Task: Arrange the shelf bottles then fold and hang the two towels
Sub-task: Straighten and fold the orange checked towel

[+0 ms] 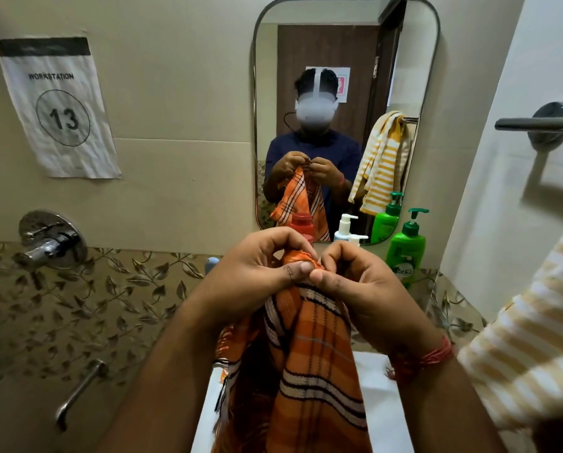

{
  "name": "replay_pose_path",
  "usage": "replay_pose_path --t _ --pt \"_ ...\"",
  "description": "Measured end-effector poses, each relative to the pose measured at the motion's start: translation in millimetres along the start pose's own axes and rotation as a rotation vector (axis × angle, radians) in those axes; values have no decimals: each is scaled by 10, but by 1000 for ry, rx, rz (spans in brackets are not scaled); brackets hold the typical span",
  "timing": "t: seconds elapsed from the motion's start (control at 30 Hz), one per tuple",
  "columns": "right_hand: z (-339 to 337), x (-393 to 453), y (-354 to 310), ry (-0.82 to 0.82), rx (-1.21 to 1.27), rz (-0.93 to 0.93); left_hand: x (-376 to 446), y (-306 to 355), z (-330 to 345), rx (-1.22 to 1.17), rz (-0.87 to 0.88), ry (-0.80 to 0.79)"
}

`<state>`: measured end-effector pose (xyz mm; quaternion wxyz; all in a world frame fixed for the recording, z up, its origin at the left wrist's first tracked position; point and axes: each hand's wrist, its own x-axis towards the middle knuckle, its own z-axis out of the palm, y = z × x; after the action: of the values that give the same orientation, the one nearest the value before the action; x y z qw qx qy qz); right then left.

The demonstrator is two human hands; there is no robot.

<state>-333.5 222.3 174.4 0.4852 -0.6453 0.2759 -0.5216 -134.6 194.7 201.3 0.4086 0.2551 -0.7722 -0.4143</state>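
Observation:
An orange checked towel [309, 361] with black and white stripes hangs in front of me over the white basin [384, 416]. My left hand [260, 266] and my right hand [352, 282] pinch its top edge side by side, thumbs nearly touching. A yellow and white striped towel [522, 348] hangs at the right. Behind my hands on the shelf stand a green pump bottle [406, 253], a white pump bottle [358, 239] and a red-capped bottle [303, 225], partly hidden by my fingers.
A mirror [345, 60] on the wall reflects me and the bottles. A metal towel bar [535, 124] sticks out at the upper right. A tap mixer [49, 243] and spout [77, 390] are on the left wall, below a paper sign [57, 106].

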Motion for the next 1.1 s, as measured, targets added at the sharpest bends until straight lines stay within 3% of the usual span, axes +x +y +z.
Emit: replay_pose_path --t 0.17,0.23,0.3,0.47,0.57,0.67,0.73,0.8,0.87,0.93,1.03,1.1 --pt "8 1 -3 196 -801 -284 7 -8 34 104 -49 156" --pt "0 8 29 222 -899 -312 5 25 38 135 -48 173" --pt "-5 7 76 203 -832 -250 7 57 30 178 -42 170" --pt "58 -42 82 71 -114 23 0 123 86 227 16 294" --pt "-80 -130 148 58 -52 11 -27 144 8 227 24 598" --pt "-288 -239 119 203 25 35 -71 41 -295 310 56 936" --pt "-386 -280 65 280 92 64 -92 -73 -438 343 33 1016" --pt "-383 -253 -21 275 -27 82 -95 -133 -428 328 6 962" --pt "-299 -187 -102 187 -298 64 -85 -129 -316 342 1 808" --pt "-144 -114 -184 69 -567 12 -80 -54 -156 391 6 564" --pt "20 -31 -242 -7 -777 -147 -46 -9 66 108 3 64" --pt "39 2 -245 -12 -842 -204 -31 -59 151 112 -27 -76"
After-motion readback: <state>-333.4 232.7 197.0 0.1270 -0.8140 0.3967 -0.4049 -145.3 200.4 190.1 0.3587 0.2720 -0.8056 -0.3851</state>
